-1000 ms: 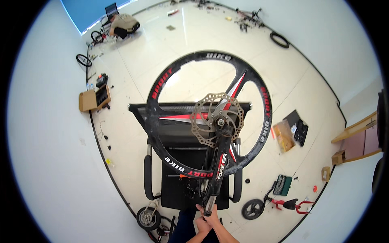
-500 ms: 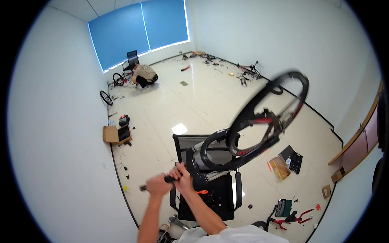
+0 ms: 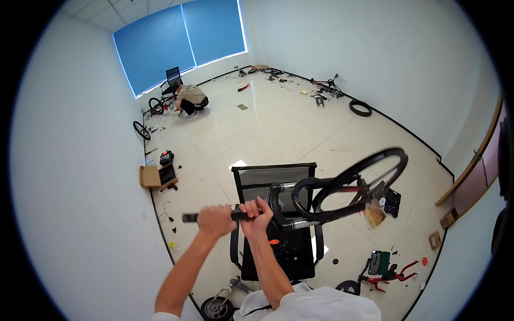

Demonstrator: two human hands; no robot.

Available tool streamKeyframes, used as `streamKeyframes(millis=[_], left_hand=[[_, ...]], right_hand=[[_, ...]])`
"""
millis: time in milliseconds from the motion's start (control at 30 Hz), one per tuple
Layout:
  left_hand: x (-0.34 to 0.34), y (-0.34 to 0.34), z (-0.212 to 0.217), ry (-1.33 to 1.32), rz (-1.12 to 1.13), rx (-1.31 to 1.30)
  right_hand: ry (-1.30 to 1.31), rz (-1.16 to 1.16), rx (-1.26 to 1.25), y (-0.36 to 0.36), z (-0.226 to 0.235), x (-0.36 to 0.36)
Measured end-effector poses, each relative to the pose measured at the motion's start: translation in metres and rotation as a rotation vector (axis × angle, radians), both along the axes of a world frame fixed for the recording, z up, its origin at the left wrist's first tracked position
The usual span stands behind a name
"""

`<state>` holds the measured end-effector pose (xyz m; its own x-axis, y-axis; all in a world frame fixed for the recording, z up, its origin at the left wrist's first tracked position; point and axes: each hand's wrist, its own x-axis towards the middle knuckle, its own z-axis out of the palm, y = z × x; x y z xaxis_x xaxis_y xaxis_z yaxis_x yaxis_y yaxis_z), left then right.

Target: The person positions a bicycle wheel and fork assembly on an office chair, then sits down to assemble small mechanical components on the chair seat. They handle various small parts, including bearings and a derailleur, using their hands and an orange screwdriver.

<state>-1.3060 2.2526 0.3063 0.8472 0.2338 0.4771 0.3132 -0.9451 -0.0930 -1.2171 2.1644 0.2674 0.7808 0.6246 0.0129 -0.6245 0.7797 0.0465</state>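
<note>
Clamped round the tube, the grip is two-handed: the left hand wraps it toward the free end, the right hand just beside the crown of the fork, with a short bare stretch between the fists. Holding this up well probably means using the right hand as the pivot and the left to push down on the tail, since the wheel puts its weight at the far end. Fists spaced wider would likely steady it more. Care seems due to keep the rim off the right armrest and the fork off the orange tool on the seat.

Tilted between the fork legs, the wheel hangs in the air out past the chair's right edge. It is black, with red on a spoke; the rim looks bare of a tyre, though blur makes that hard to swear to. Silvery tubes run from the crown into black lower legs, joined by a dark arched brace.
</note>
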Motion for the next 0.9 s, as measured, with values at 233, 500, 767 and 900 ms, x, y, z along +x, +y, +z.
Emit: streamKeyframes(millis=[233,500,767,900], left_hand=[[0.05,-0.079,-0.079,-0.007,0.237,-0.567],[0.098,-0.165,-0.12,-0.29,0.084,-1.033],[0.134,-0.201,-0.176,-0.62,-0.365,-1.345],[0.13,-0.183,-0.156,-0.178,-0.568,-1.391]], right_hand=[[-0.186,0.106,-0.466,-0.063,-0.028,0.06],[-0.533,0.024,-0.881,-0.124,-0.028,0.099],[-1.181,-0.193,-1.046,-0.158,-0.009,0.1],[-1.305,-0.24,-1.372,-0.158,0.01,0.097]])
